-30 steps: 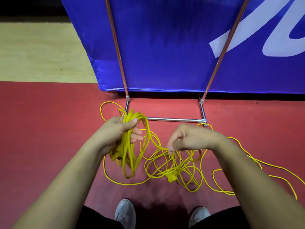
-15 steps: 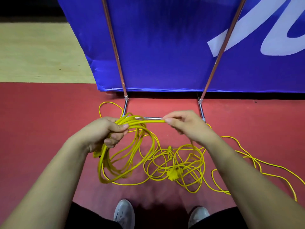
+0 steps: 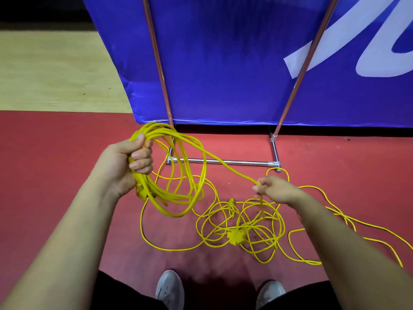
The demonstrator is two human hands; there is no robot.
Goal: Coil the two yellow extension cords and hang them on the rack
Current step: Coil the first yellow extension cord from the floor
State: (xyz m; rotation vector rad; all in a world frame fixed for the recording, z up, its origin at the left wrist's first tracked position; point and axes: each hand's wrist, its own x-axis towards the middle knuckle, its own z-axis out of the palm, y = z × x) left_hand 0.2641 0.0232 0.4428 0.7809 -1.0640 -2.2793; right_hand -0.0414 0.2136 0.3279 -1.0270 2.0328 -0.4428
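Observation:
My left hand [image 3: 131, 163] grips a coil of yellow extension cord [image 3: 178, 193] with several loops hanging below the fist. One strand runs from the coil's top down to my right hand [image 3: 274, 189], which pinches it low on the right. Under that hand a tangle of yellow cord [image 3: 241, 229] lies loose on the red floor, with a yellow plug block [image 3: 237, 238] in it. More cord [image 3: 348, 222] trails off to the right edge. The metal rack [image 3: 223, 162] stands just beyond, its two poles rising in front of a blue banner.
A blue banner [image 3: 223, 63] with white lettering blocks the far side. The rack's base bar lies on the red floor [image 3: 44, 164]. Pale wooden flooring [image 3: 55, 70] lies at upper left. My two grey shoes [image 3: 169, 289] show at the bottom edge.
My right hand dropped from beside the coil to low on the right, drawing out a strand. My left hand lifted the coil higher and its loops spread wider.

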